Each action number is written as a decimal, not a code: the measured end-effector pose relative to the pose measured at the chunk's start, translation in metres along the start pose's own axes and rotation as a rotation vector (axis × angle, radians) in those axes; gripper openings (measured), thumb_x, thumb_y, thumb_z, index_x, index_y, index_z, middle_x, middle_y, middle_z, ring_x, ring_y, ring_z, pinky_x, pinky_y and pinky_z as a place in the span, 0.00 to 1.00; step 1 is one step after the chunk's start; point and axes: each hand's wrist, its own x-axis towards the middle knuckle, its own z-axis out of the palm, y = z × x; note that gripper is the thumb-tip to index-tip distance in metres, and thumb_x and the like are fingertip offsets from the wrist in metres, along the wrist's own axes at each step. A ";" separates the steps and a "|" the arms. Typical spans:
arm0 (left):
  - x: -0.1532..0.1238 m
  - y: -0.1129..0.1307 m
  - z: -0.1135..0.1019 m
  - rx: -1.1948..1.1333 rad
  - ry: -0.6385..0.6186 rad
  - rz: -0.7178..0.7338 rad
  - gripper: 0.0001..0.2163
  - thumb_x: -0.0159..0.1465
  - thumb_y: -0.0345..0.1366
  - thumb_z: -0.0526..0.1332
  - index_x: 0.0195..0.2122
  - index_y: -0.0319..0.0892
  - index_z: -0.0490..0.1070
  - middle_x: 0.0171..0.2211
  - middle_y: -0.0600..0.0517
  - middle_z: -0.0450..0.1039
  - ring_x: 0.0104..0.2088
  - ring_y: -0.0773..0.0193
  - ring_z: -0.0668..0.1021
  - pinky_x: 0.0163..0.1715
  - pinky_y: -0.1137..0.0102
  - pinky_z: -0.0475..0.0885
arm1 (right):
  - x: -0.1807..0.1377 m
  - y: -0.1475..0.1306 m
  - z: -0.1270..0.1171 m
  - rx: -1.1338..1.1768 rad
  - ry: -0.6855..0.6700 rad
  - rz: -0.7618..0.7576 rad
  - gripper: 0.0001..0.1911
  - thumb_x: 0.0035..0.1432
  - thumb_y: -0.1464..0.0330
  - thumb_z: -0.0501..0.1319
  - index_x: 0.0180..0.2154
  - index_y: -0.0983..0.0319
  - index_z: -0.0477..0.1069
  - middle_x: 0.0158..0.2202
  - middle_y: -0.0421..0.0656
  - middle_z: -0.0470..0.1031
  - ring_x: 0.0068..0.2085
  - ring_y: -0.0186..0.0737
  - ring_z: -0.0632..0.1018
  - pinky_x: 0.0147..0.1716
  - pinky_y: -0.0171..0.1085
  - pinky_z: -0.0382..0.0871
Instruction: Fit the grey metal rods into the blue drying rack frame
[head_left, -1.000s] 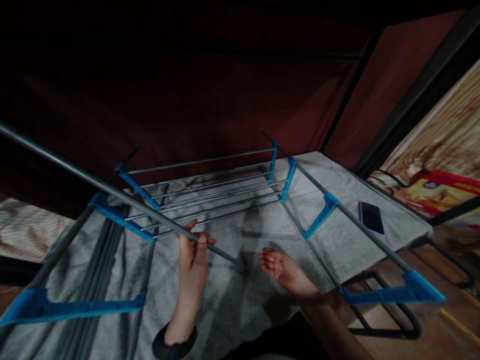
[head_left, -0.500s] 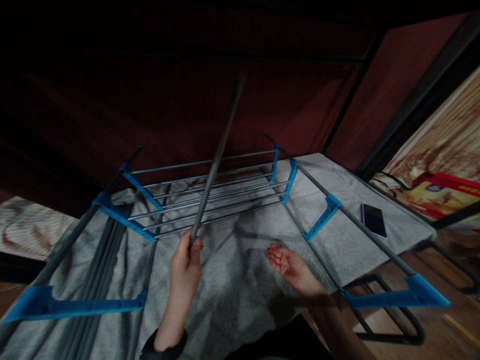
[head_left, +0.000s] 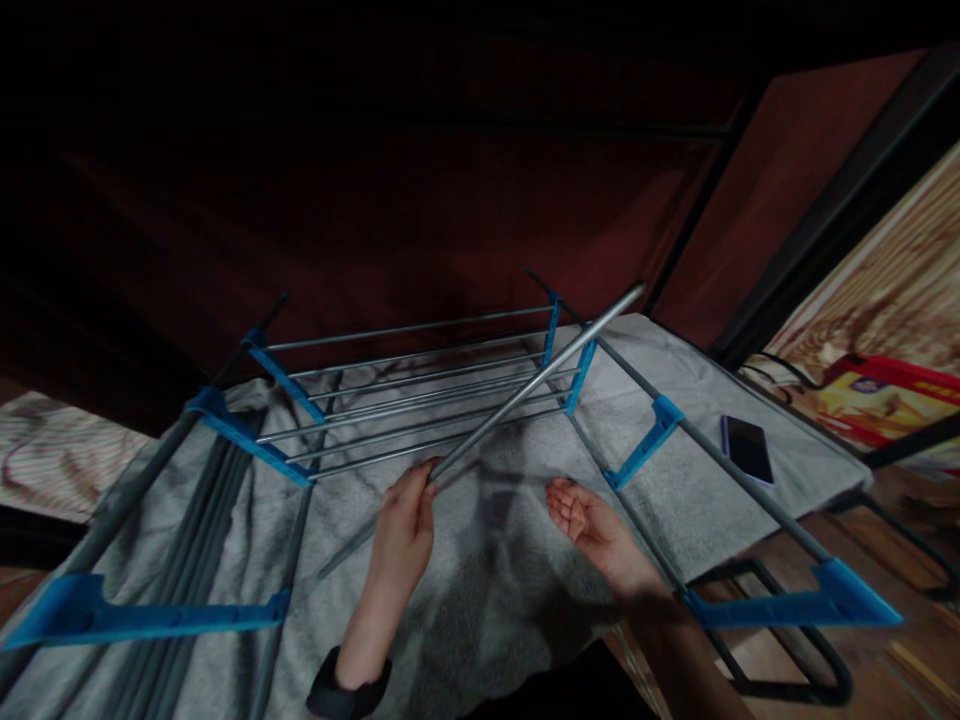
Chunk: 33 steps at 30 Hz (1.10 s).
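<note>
My left hand (head_left: 405, 525) grips a long grey metal rod (head_left: 525, 385) near its lower end. The rod slants up to the right, its far tip by the rack's right rear corner, and a short length sticks out below my hand. My right hand (head_left: 589, 520) is open, palm up, just right of the left hand and holding nothing. Both hands hover over a grey towel (head_left: 487, 570). Beyond them stands a partly built rack (head_left: 420, 385) of thin grey rails joined by blue plastic brackets (head_left: 244, 435).
A dark phone (head_left: 746, 450) lies on the towel's right edge. A long rack rail with blue brackets (head_left: 652, 430) runs down the right side, another with several loose grey tubes (head_left: 187, 560) down the left. A red and yellow box (head_left: 885, 400) is at far right. Dark red fabric hangs behind.
My left hand has swung the rod from slanting to the upper left, through nearly upright, over to slanting up to the right. The right hand stayed open and shifted slightly right.
</note>
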 end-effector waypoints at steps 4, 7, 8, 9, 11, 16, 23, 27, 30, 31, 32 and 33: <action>-0.002 -0.015 -0.001 0.062 -0.024 0.028 0.17 0.77 0.42 0.56 0.57 0.47 0.83 0.50 0.41 0.89 0.51 0.45 0.89 0.55 0.50 0.84 | 0.003 -0.003 -0.003 0.003 -0.003 -0.010 0.07 0.58 0.72 0.72 0.39 0.57 0.83 0.41 0.45 0.88 0.44 0.43 0.88 0.50 0.40 0.84; -0.006 -0.029 -0.002 0.123 -0.015 0.054 0.18 0.77 0.41 0.55 0.57 0.47 0.83 0.50 0.42 0.89 0.51 0.45 0.89 0.52 0.51 0.83 | 0.005 -0.002 -0.005 0.006 -0.018 -0.015 0.08 0.57 0.73 0.72 0.40 0.57 0.83 0.41 0.46 0.88 0.44 0.43 0.88 0.50 0.41 0.84; -0.007 -0.032 -0.003 0.150 -0.015 0.062 0.18 0.77 0.40 0.55 0.58 0.48 0.83 0.49 0.43 0.89 0.50 0.45 0.89 0.52 0.51 0.83 | 0.006 -0.002 -0.006 0.005 -0.022 -0.017 0.09 0.57 0.73 0.73 0.40 0.57 0.83 0.41 0.45 0.88 0.44 0.43 0.88 0.50 0.41 0.84; -0.008 -0.035 -0.003 0.178 -0.018 0.072 0.18 0.77 0.39 0.54 0.58 0.48 0.83 0.48 0.43 0.89 0.50 0.45 0.89 0.51 0.51 0.83 | 0.007 -0.001 -0.006 0.004 -0.024 -0.018 0.09 0.56 0.73 0.73 0.40 0.56 0.83 0.41 0.45 0.88 0.44 0.43 0.88 0.50 0.42 0.84; -0.010 -0.039 -0.004 0.236 -0.037 0.090 0.19 0.78 0.38 0.53 0.59 0.48 0.83 0.48 0.43 0.88 0.49 0.45 0.88 0.49 0.51 0.82 | 0.007 -0.001 -0.004 0.007 -0.014 -0.018 0.09 0.57 0.73 0.73 0.41 0.56 0.83 0.41 0.44 0.88 0.44 0.43 0.88 0.50 0.42 0.84; -0.013 -0.043 -0.003 0.350 -0.088 0.109 0.22 0.79 0.35 0.50 0.60 0.46 0.83 0.46 0.42 0.88 0.47 0.45 0.88 0.48 0.53 0.81 | 0.002 -0.007 0.002 0.024 -0.016 -0.011 0.09 0.56 0.73 0.72 0.40 0.58 0.83 0.39 0.44 0.88 0.41 0.41 0.87 0.49 0.40 0.83; -0.020 -0.052 -0.002 0.430 -0.144 0.136 0.24 0.75 0.27 0.51 0.61 0.47 0.84 0.49 0.44 0.90 0.48 0.48 0.89 0.48 0.56 0.79 | -0.004 -0.015 0.005 -0.011 -0.048 -0.094 0.13 0.51 0.67 0.77 0.41 0.57 0.84 0.43 0.46 0.89 0.45 0.45 0.88 0.53 0.44 0.82; -0.024 -0.057 -0.003 0.483 -0.172 0.150 0.27 0.72 0.24 0.50 0.61 0.46 0.84 0.49 0.44 0.90 0.47 0.48 0.89 0.47 0.57 0.79 | -0.012 -0.020 0.012 -0.022 -0.063 -0.235 0.21 0.49 0.63 0.81 0.46 0.57 0.85 0.49 0.48 0.90 0.49 0.47 0.88 0.56 0.47 0.82; -0.028 -0.061 -0.003 0.514 -0.175 0.167 0.27 0.71 0.24 0.50 0.61 0.46 0.84 0.49 0.44 0.90 0.47 0.49 0.89 0.47 0.57 0.79 | -0.014 -0.026 0.019 -0.031 -0.038 -0.292 0.21 0.52 0.61 0.82 0.48 0.55 0.85 0.51 0.46 0.91 0.48 0.44 0.88 0.55 0.45 0.82; -0.030 -0.062 -0.003 0.522 -0.176 0.174 0.28 0.71 0.23 0.50 0.61 0.46 0.84 0.49 0.44 0.90 0.46 0.49 0.89 0.47 0.58 0.79 | -0.014 -0.028 0.021 -0.031 -0.036 -0.298 0.21 0.52 0.61 0.82 0.48 0.54 0.84 0.51 0.45 0.90 0.49 0.44 0.88 0.55 0.44 0.83; -0.031 -0.063 -0.003 0.528 -0.175 0.180 0.28 0.70 0.23 0.50 0.61 0.46 0.85 0.48 0.44 0.90 0.46 0.49 0.89 0.47 0.58 0.79 | -0.013 -0.029 0.022 -0.030 -0.039 -0.302 0.21 0.53 0.61 0.82 0.48 0.53 0.84 0.51 0.44 0.90 0.49 0.43 0.88 0.56 0.44 0.83; -0.033 -0.064 -0.004 0.532 -0.177 0.185 0.28 0.70 0.22 0.49 0.61 0.46 0.85 0.48 0.44 0.90 0.46 0.50 0.89 0.47 0.58 0.79 | -0.013 -0.031 0.023 -0.028 -0.043 -0.306 0.21 0.54 0.61 0.82 0.48 0.52 0.84 0.51 0.44 0.90 0.49 0.43 0.88 0.56 0.45 0.83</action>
